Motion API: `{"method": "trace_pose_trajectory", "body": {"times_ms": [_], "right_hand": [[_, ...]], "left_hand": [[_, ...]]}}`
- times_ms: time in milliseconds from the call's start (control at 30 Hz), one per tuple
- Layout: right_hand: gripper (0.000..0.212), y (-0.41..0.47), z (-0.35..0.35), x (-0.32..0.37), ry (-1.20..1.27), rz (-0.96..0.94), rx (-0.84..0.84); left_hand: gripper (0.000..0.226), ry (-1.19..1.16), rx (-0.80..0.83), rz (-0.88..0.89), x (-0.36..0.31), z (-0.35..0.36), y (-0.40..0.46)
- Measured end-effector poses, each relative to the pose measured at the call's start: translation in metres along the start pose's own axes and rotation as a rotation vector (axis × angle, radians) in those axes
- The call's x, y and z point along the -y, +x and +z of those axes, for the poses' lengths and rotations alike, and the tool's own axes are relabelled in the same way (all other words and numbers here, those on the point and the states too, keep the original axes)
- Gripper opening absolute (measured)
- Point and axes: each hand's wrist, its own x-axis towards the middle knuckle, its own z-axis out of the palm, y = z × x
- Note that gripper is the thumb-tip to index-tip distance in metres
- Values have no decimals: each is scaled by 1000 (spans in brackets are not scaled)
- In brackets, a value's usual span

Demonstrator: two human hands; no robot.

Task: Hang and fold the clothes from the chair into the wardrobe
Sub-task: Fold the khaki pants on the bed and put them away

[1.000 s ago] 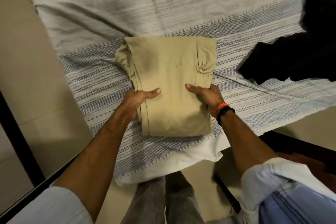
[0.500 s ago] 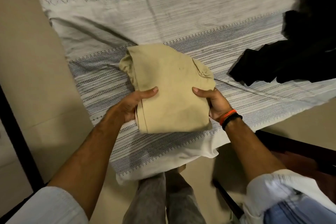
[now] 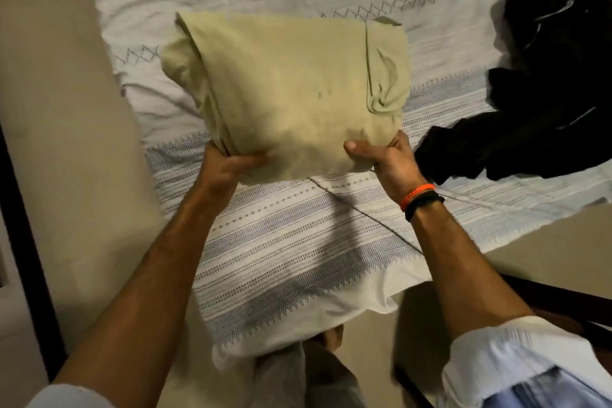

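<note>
A folded khaki garment [image 3: 291, 89] is held up above the bed, lifted off the sheet. My left hand [image 3: 228, 166] grips its lower left corner, thumb on top and fingers underneath. My right hand [image 3: 381, 156] grips the lower right corner the same way; an orange and a black band circle that wrist. A dark stain spot shows near the garment's middle. A heap of black clothes [image 3: 543, 99] lies unfolded on the bed at the right.
The bed carries a white sheet with grey-blue woven stripes [image 3: 298, 242]; its corner hangs down in front of my legs. Beige floor lies to the left, with a dark frame [image 3: 29, 242] at the far left. A dark wooden piece of furniture [image 3: 563, 301] stands at lower right.
Both hands have lifted the folded khaki garment off the sheet and raised it toward the camera. The view has shifted, so more of the black clothes shows.
</note>
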Motion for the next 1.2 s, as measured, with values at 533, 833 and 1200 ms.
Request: {"method": "trace_pose_trajectory", "body": {"times_ms": [533, 833, 1200], "right_hand": [[13, -48, -13, -123, -110, 563, -357], [48, -43, 19, -114, -1118, 8, -541], [86, -10, 28, -168, -1678, -346, 182]], "left_hand": [[87, 56, -281, -547, 125, -29, -51], [88, 858, -629, -209, 127, 5, -62], [80, 1650, -43, 117, 168, 9, -33]]}}
